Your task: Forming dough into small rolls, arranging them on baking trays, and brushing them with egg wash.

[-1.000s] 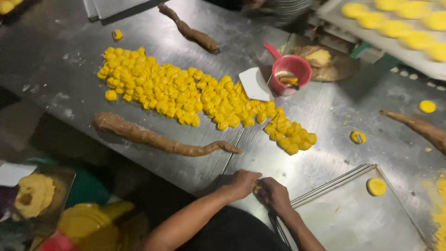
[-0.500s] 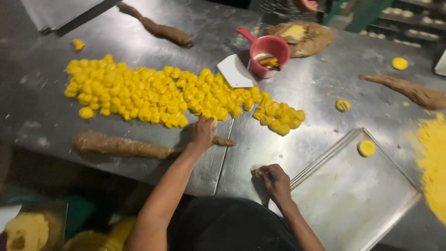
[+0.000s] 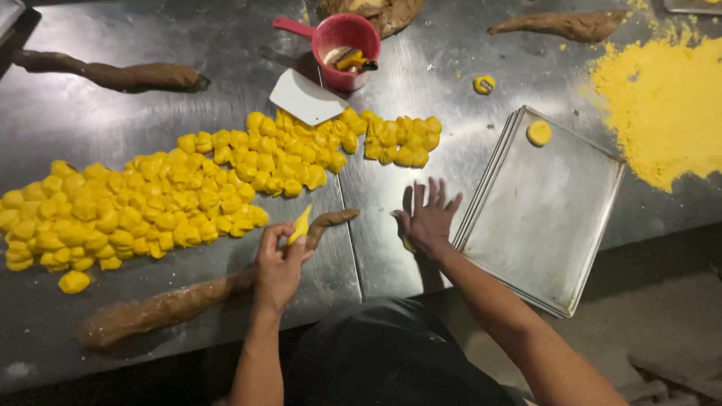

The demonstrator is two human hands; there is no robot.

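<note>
Left hand (image 3: 277, 263) pinches a yellow dough piece (image 3: 300, 224) above the brown roll (image 3: 203, 295); right hand (image 3: 429, 222), open, presses flat on the steel table (image 3: 376, 248) — a loose pinch risks dropping the piece

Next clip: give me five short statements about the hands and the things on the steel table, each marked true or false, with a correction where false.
1. The left hand pinches a yellow piece above the brown dough roll. True.
2. The right hand grips the red scoop. False: it presses flat on the table, fingers spread; the red scoop stands untouched farther back.
3. The metal tray holds one yellow disc. True.
4. The white scraper lies on the tray. False: the white scraper lies beside the scoop.
5. Yellow powder is heaped at the right. True.
</note>
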